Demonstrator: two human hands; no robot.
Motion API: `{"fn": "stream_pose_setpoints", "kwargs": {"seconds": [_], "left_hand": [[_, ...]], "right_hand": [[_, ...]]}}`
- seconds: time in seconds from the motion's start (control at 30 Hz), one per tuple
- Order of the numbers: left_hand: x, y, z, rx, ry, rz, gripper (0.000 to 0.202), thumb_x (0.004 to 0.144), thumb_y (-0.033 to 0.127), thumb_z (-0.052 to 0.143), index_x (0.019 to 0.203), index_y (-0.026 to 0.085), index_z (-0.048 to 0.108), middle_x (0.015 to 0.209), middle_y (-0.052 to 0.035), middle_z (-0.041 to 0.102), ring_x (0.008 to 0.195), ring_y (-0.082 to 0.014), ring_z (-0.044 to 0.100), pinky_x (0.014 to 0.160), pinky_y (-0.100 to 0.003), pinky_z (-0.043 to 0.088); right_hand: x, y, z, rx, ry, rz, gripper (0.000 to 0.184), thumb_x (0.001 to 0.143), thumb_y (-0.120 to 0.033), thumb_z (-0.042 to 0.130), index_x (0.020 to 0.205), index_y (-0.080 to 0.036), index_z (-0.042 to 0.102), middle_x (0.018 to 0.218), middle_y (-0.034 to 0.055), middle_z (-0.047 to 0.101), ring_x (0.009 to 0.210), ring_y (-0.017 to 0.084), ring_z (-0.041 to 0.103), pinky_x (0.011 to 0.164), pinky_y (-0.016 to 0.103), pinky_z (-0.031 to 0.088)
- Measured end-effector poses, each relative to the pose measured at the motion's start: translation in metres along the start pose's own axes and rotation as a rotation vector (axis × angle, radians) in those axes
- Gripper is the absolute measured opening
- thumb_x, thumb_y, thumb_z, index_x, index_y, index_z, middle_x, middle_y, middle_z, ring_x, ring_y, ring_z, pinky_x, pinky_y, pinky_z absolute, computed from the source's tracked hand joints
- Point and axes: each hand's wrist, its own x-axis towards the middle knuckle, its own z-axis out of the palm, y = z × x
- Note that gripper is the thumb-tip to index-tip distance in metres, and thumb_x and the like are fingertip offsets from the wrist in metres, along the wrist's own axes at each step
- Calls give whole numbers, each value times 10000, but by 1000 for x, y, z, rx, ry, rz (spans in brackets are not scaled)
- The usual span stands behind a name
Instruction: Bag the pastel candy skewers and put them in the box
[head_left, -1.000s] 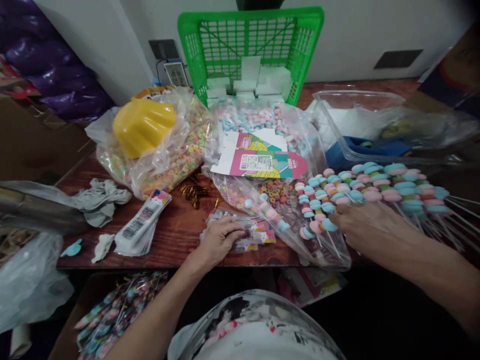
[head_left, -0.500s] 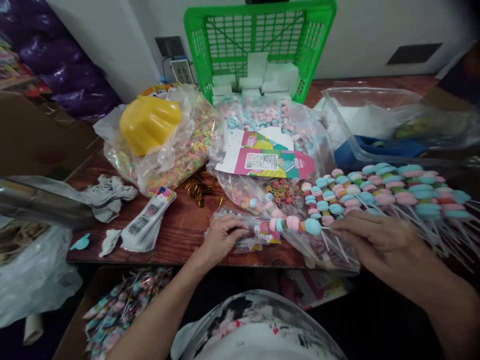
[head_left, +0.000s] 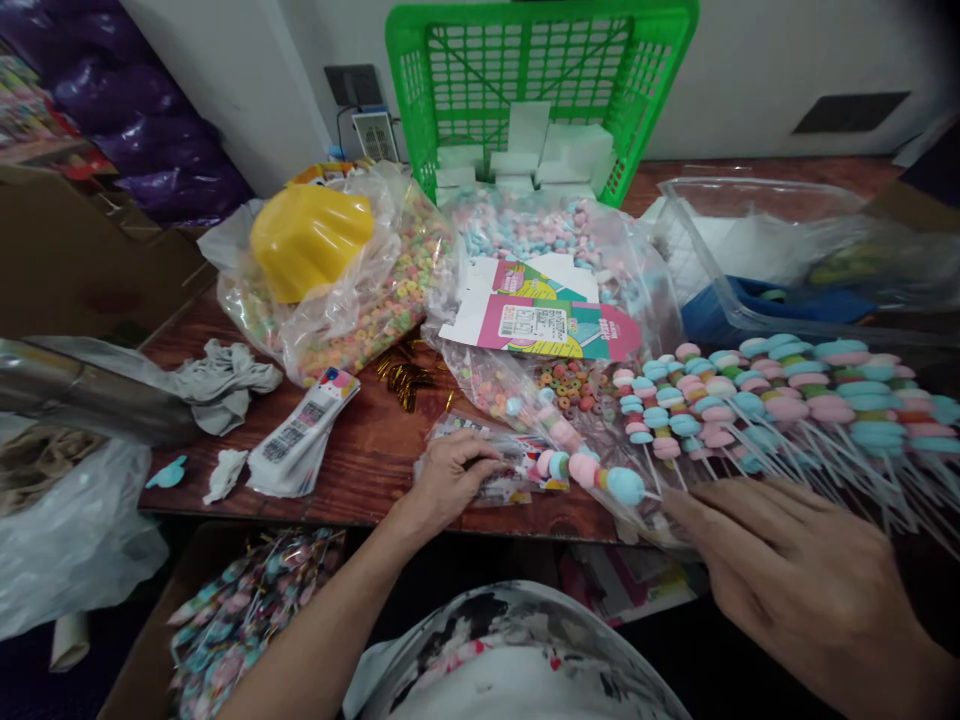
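A candy skewer of pink and blue marshmallows with small coloured rings lies aslant near the table's front edge. My right hand is closed on the white stick at its right end. At the other end, my left hand pinches the mouth of a clear printed packaging bag, and the skewer's tip is at that mouth. How far the tip is inside is hard to make out. More such bags lie under my left hand. Many finished skewers are piled on the right, sticks toward me.
Behind stand bags of ring candy and marshmallows, a flat printed carton and a green basket. Left are a stack of printed bags and gold twist ties. A box of wrapped skewers sits below the table edge.
My right hand has moved down and toward me, tilting the stick end of the skewer lower. The skewer's tip has shifted slightly left toward my left hand, which stays at the bag.
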Motion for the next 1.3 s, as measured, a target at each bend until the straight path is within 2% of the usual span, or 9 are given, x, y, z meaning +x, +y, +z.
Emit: {"fn": "stream_pose_setpoints", "kwargs": {"seconds": [0.13,0.33,0.57,0.73,0.83,0.97,1.17,1.23,1.3], "left_hand": [[0,1,1,-3,24,-11,77,777,224,690,713,183,707,666,-8,640,636,-124,575,617,-239,417],[2,1,1,0,20,-61,78,754,221,708,692,177,692,660,5,636,633,-117,562,621,-233,410],[4,-2,0,-25,-3,-79,52,752,183,700,704,165,696,666,7,633,632,-109,561,620,-223,406],[3,-1,0,-19,-3,-78,94,767,236,696,700,170,694,666,3,638,632,-113,562,623,-228,414],[4,0,-2,-18,-28,-48,107,776,256,693,712,171,702,675,-7,640,647,-121,570,626,-233,416],[5,0,-3,-27,-67,8,137,794,284,678,714,176,703,687,-19,648,663,-130,578,637,-244,426],[1,-3,-3,-20,-104,49,130,825,261,641,742,174,690,698,-20,636,675,-131,573,646,-248,429],[-1,0,-5,63,-73,83,118,834,246,615,771,173,681,733,-30,628,710,-144,569,676,-268,437],[0,7,-8,202,-40,142,129,812,217,608,915,184,680,879,-61,639,847,-189,564,773,-324,445]], "right_hand": [[-12,-4,-4,-37,32,27,359,805,-73,513,1123,-204,617,873,58,697,756,230,634,735,420,440],[-35,3,-1,-37,199,257,674,747,-2,620,1298,-377,522,911,22,686,770,246,650,745,424,501],[-33,-7,25,-14,271,149,419,768,6,611,1135,-194,619,846,61,683,748,194,631,706,344,496],[-44,-11,45,-4,260,154,355,761,8,600,1060,-180,636,857,65,690,779,193,644,746,345,507],[-45,-7,46,43,164,117,332,774,11,537,1032,-168,642,838,66,683,757,186,639,723,339,498],[-28,2,41,112,61,46,355,785,-14,473,1046,-178,648,863,61,689,769,178,638,696,321,484],[-2,5,47,101,105,28,310,804,-32,484,1019,-172,657,806,61,693,729,167,628,707,317,478],[0,4,50,148,150,49,277,803,-26,504,996,-158,654,803,65,692,736,168,630,701,312,488],[0,2,51,213,186,79,259,803,-23,515,973,-159,655,813,62,697,750,166,638,708,306,504]]}}
